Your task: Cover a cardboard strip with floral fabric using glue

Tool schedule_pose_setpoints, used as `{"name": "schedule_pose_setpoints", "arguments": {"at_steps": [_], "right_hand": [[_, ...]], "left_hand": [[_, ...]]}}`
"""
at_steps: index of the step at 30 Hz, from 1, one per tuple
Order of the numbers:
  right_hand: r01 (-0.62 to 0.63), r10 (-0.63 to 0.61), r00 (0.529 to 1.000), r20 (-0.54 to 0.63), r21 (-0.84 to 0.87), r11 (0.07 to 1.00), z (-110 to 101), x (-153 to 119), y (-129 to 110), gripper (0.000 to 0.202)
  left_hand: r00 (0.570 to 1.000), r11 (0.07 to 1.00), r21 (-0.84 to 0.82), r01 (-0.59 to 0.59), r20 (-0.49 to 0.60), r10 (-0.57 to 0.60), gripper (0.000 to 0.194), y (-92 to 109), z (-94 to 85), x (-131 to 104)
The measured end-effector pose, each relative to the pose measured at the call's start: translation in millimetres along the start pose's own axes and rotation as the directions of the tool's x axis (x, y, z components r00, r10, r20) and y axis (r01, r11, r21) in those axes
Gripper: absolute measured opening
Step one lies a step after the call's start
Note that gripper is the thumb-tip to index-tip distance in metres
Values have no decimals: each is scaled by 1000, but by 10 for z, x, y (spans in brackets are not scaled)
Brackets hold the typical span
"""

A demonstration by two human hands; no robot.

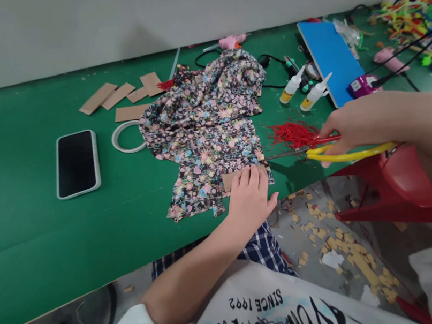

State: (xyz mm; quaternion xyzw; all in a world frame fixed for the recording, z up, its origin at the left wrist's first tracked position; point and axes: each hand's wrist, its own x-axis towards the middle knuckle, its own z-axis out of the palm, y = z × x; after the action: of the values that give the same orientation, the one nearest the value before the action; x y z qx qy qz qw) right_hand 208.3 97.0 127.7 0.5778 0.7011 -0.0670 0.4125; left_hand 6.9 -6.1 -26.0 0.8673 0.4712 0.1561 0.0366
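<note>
Black fabric with a small floral print (205,142) lies spread and bunched on the green table. My left hand (250,192) rests flat with fingers stretched out, pressing a brown cardboard piece (232,180) onto the cloth near the table's front edge. In my right hand (335,128) is a pair of scissors (355,153) with yellow and red handles. Their blades point left and reach the fabric's right edge; whether cloth is between them I cannot tell. A tangle of red string (292,133) lies just behind the scissors.
A phone (77,164), a tape roll (115,140) and cardboard strips (98,97) lie to the left. Two glue bottles (292,87), a blue board (330,58), a purple device (362,86) and pink glue guns (231,41) lie behind or right. A red stool (409,182) stands below.
</note>
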Motion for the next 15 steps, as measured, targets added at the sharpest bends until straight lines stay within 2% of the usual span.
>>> {"name": "schedule_pose_setpoints", "arguments": {"at_steps": [8,12,15], "right_hand": [[90,-95,994,53,92,992,57,93,121,47],[52,-52,999,-5,36,998,6,38,49,45],[10,-10,1000,13,-30,1000,-83,-33,-58,39]], "left_hand": [[1000,1000,0,3,7,-3,51,7,-19,-6],[1000,1000,1,6,0,-6,51,8,-21,-4],[1000,1000,3,4,6,-4,50,9,-24,-3]]}}
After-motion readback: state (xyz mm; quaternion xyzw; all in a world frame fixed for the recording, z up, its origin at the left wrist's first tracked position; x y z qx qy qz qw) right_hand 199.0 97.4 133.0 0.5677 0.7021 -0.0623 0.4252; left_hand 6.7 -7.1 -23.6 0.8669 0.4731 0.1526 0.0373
